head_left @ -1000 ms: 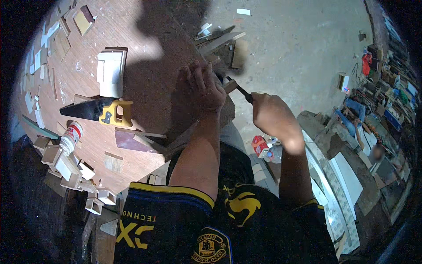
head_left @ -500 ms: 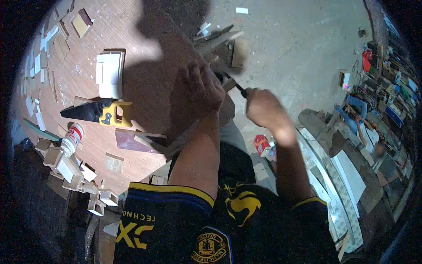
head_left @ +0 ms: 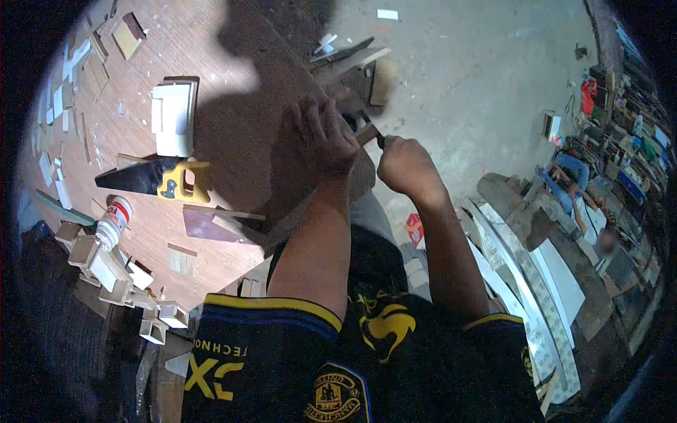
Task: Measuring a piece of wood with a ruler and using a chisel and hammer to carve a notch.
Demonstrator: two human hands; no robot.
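Centre of frame, at the near edge of the reddish-brown workbench (head_left: 233, 63). The left hand (head_left: 321, 137) lies palm-down with fingers spread and pressed on a small wooden piece (head_left: 367, 131) at the bench edge; only a pale brown corner of it shows past the knuckles. It holds by pressing, not by clasping.

The right hand (head_left: 405, 166) sits just right of it, curled into a closed fist around a dark tool handle (head_left: 381, 142). The tip points up-left toward the wooden piece. The working end is hidden behind the left hand, so the tool may be a chisel or a knife; too dark to tell.

Step in hand, as I judge it: cutting or paring the wooden piece at the bench edge while the other hand pins it. The next move likely calls for firm downward pressure from the left hand and a short, controlled push with the tool, with the spread fingers kept out of the blade's line.

The piece looks small, flat and light-coloured with a straight edge, mostly covered.

Left of frame: a handsaw (head_left: 151, 180) with a yellow handle lies flat on the bench, a white glue bottle (head_left: 113, 222) with a red cap below it, and small wooden offcuts (head_left: 113, 271) at lower left. A white board (head_left: 173, 116) lies above the saw.
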